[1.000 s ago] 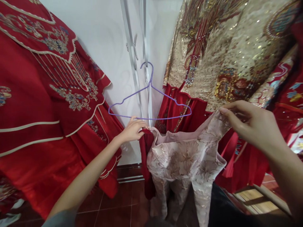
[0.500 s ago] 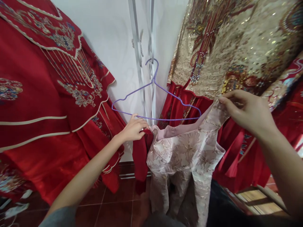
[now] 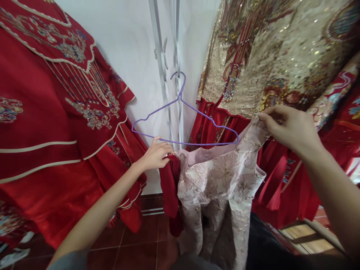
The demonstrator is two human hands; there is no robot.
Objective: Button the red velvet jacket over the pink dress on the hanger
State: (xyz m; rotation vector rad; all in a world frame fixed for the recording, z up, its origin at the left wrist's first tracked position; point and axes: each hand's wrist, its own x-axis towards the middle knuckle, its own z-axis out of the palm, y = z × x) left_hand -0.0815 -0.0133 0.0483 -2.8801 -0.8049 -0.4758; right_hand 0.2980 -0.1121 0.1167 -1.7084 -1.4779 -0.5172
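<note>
A pale pink brocade garment (image 3: 222, 187) hangs stretched between my two hands. My left hand (image 3: 155, 153) is closed on its left top edge, a dark red cloth strip (image 3: 171, 187) and the bottom bar of a purple wire hanger (image 3: 182, 108). My right hand (image 3: 289, 125) pinches the garment's right top corner, just right of the hanger's right end. The hanger's hook points up in front of a silver metal pole (image 3: 177, 56).
A red embroidered robe (image 3: 50, 112) hangs at the left. A gold sequinned robe with red skirt (image 3: 275, 63) hangs at the right, behind my right hand. White wall (image 3: 129, 45) behind, dark red tiled floor (image 3: 140, 243) below, a wooden frame (image 3: 312, 236) at lower right.
My right hand has lifted the garment's right corner up toward the hanger's right end. The left hand has kept its grip; the view shifted slightly.
</note>
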